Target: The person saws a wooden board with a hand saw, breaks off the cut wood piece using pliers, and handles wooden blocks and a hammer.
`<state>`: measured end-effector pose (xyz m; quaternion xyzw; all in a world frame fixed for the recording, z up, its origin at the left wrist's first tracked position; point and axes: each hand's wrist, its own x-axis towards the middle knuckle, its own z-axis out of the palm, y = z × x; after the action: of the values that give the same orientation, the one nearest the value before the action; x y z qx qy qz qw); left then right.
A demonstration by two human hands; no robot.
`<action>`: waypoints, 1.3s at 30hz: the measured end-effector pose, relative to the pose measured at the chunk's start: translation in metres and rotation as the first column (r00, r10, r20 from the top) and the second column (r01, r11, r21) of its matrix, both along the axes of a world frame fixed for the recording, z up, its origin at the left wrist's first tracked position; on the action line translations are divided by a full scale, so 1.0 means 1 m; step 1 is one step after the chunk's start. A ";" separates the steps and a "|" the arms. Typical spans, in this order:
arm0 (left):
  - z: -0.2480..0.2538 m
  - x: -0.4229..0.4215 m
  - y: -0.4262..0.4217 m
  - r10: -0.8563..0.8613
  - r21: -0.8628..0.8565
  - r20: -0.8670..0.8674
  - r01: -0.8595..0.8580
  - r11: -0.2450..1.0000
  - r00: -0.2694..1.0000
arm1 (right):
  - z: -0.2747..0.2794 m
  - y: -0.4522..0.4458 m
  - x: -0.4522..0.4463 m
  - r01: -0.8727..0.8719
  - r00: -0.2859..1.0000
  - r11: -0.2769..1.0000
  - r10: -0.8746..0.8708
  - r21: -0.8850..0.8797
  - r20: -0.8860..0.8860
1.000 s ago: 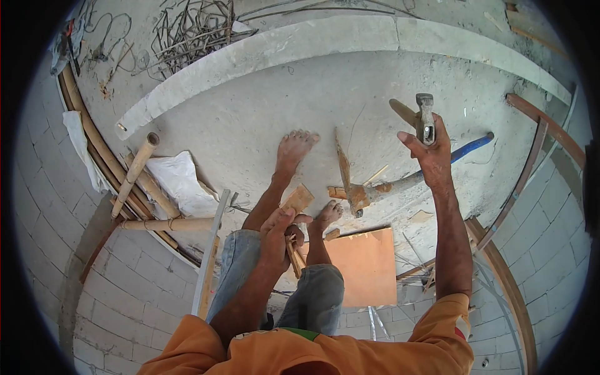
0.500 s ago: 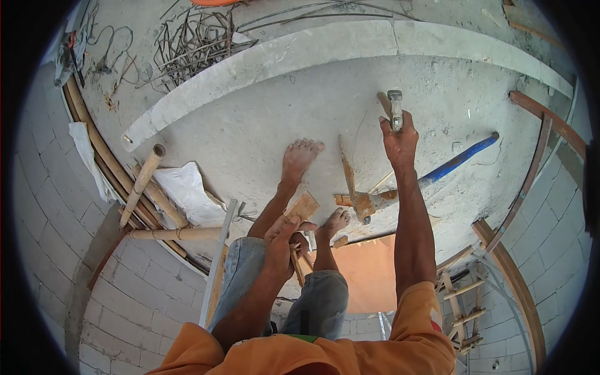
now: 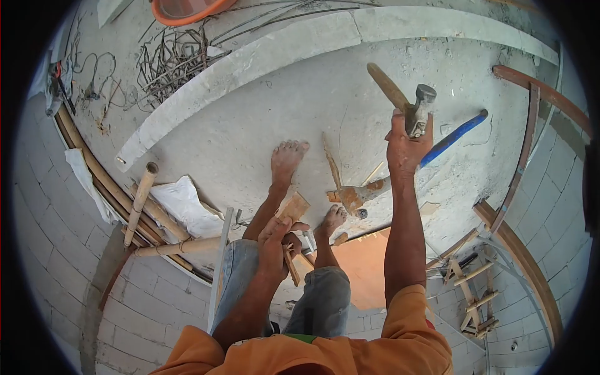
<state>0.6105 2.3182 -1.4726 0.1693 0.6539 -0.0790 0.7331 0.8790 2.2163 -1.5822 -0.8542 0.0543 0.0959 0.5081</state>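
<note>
My right hand (image 3: pixel 409 150) is raised over the floor, wrapped round a hammer (image 3: pixel 422 100) close to its metal head; the wooden handle slants up and left. Above my knees, my left hand (image 3: pixel 273 240) grips a small flat wooden board (image 3: pixel 294 207) that points away from me. A narrow wooden strip (image 3: pixel 291 265) shows just below that hand, and the dark shape beside it is hard to make out. On the floor near my right foot lies a tool with a blue handle (image 3: pixel 455 139), by a rusty brown head (image 3: pixel 351 199) and a thin wooden stick (image 3: pixel 331 161).
A curved pale concrete strip (image 3: pixel 281 53) crosses the floor ahead. Beyond it are tangled metal rods (image 3: pixel 172 65) and an orange basin (image 3: pixel 187 19). Bamboo poles (image 3: pixel 140 203) and a white sheet (image 3: pixel 187 205) lie left. Wooden frames (image 3: pixel 522 275) stand right; an orange-brown panel (image 3: pixel 365 269) is below.
My right hand has turned and moved slightly right and down, bringing the hammer's handle and head into fuller view. The camera view has shifted a little. My left hand still holds the board.
</note>
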 end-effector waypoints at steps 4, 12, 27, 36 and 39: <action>-0.003 0.008 0.010 -0.023 0.024 0.013 0.022 0.999 1.000 | -0.095 -0.033 -0.011 -0.082 0.984 0.981 0.051 -0.178 -0.174; 0.012 0.007 -0.001 -0.092 0.010 0.048 0.091 0.996 0.995 | -0.042 -0.038 0.018 0.170 0.894 0.983 -0.122 0.075 -0.430; 0.176 0.080 0.084 -0.719 0.279 0.296 0.664 0.694 0.628 | 0.302 -0.124 -0.090 0.428 0.669 0.872 -0.129 0.238 -0.732; 0.264 0.122 -0.049 -0.779 0.214 0.599 0.975 -0.068 -0.186 | 0.419 -0.179 -0.206 0.571 0.660 0.667 -0.026 0.479 -0.751; 0.277 0.106 -0.075 -0.650 0.220 0.640 0.908 -0.356 -0.409 | 0.444 -0.212 -0.242 0.554 0.698 0.643 -0.011 0.529 -0.716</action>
<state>0.7162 2.2433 -1.1951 0.4548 -0.0362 -0.7208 0.5217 0.6371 2.0040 -1.1380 -0.4747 0.3306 0.3145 0.7526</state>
